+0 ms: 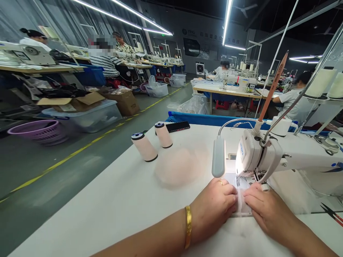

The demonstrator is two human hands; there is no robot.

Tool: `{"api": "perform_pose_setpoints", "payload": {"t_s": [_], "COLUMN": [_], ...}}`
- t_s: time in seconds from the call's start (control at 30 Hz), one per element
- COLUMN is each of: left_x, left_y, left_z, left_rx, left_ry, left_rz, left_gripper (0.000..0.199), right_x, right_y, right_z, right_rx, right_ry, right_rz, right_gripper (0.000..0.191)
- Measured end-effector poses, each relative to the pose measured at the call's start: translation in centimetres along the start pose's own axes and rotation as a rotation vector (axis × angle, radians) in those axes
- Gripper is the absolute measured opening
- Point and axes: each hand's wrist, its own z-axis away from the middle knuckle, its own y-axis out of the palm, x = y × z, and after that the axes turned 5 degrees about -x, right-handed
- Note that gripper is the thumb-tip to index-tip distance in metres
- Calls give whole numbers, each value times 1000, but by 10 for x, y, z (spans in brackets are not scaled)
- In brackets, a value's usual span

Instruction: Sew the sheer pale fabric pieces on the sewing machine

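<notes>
A strip of sheer white fabric (pixel 241 205) lies under the needle area of a white sewing machine (pixel 248 151). My left hand (pixel 214 203) grips its left edge, fingers curled together, a ring and a gold bangle on that arm. On the other side my right hand (pixel 264 205) pinches the fabric just in front of the presser foot, which is partly hidden. More sheer fabric (pixel 292 189) spreads to the right under the machine arm. A grey lamp (pixel 219 157) lights the spot from the left. Behind my left hand lies a blurred, pale peach sheer piece (pixel 179 166).
Two peach thread spools (pixel 144 148) and a black phone (pixel 178 126) are at the table's far left. Red-handled thread snips (pixel 332 214) lie at the right edge. A brown pencil (pixel 273 85) stands upright on the machine. Other people work at machines beyond the aisle.
</notes>
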Motion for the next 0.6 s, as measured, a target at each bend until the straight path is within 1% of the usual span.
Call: {"api": "perform_pose_setpoints", "payload": {"t_s": [0.17, 0.33, 0.47, 0.53, 0.6], "left_x": [5, 11, 4, -3, -9], "left_y": [1, 2, 0, -1, -3], "left_z": [-2, -6, -2, 2, 5], "left_rx": [-23, -6, -29, -25, 2], "left_ry": [0, -2, 14, 33, 29], "left_rz": [-31, -72, -55, -18, 15], "left_gripper": [15, 19, 20, 17, 15], "right_x": [-3, -7, -7, -4, -1], "right_y": [3, 7, 7, 4, 0], "right_z": [0, 0, 2, 2, 2], "right_rx": [-9, -11, -42, -49, -28], "right_ry": [37, 86, 101, 62, 9], "right_rz": [9, 47, 76, 60, 21], "right_gripper": [28, 37, 43, 43, 39]}}
